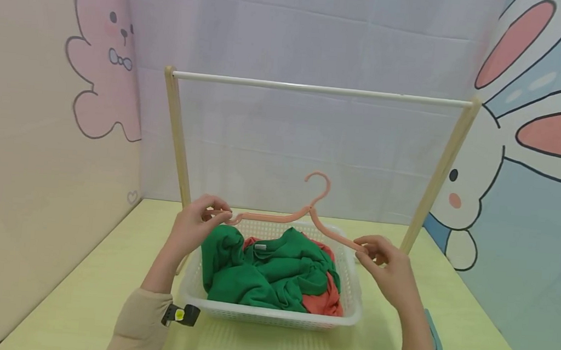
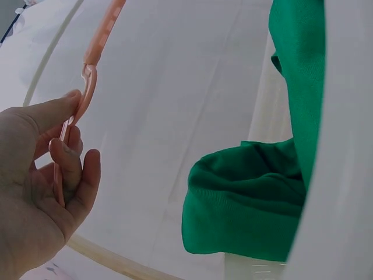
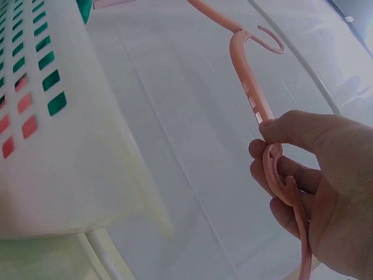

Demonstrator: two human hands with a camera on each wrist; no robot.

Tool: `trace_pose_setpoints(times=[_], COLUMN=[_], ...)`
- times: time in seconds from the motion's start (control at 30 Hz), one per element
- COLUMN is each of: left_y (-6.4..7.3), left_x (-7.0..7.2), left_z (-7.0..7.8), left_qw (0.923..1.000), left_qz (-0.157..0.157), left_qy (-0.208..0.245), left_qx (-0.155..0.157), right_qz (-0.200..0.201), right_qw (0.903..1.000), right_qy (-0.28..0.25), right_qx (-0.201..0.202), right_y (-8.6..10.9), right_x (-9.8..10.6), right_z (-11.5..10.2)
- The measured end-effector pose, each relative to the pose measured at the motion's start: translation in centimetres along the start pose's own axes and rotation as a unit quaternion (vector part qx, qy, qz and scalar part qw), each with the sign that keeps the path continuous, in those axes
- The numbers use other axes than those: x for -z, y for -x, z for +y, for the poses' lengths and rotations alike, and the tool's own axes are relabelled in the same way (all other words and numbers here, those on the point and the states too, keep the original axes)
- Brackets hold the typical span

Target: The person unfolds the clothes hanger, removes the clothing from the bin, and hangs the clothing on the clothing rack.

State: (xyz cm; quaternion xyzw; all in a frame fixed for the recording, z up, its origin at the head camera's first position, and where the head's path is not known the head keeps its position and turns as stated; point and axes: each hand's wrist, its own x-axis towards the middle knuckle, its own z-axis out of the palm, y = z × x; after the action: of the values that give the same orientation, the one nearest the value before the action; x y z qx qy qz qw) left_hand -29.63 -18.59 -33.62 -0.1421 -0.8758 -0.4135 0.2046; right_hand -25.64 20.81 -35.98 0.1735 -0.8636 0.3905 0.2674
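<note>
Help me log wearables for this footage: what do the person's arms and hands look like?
The left hand and right hand are gloveless. The beige sleeves look plain; near each sleeve's end sits a small, boxy black device with a yellow marking.

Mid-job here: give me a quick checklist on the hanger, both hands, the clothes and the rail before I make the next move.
1. Left hand grips one end of the hanger: ok.
2. Right hand grips the other end: ok.
3. Hook points up, held by neither hand: ok.
4. Green garment on the hanger: not ok, it lies in the basket.
5. Green garment's full outline: cannot tell, it is bunched up.
6. White rail visible from end to end: ok.
</note>
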Motion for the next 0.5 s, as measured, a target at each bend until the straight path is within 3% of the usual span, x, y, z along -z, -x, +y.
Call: trace_pose_setpoints(times=[0.23, 0.5], left_y=[0.1, -0.4], left_x=[-0.1, -1.1], left_z=[0.0, 0.8], left_qw=[0.9997, 0.9998], left_qz=[0.009, -0.001], left_qy=[0.009, 0.020], left_qx=[0.020, -0.001], right_qz=[-0.025, -0.083], right_qw=[0.9986, 0.9909], right_qy=[-0.034, -0.100], right_qx=[-0.032, -0.035], right_y=[-0.8, -2.0], right_x=[0.1, 0.4], right_z=[-0.6, -1.3])
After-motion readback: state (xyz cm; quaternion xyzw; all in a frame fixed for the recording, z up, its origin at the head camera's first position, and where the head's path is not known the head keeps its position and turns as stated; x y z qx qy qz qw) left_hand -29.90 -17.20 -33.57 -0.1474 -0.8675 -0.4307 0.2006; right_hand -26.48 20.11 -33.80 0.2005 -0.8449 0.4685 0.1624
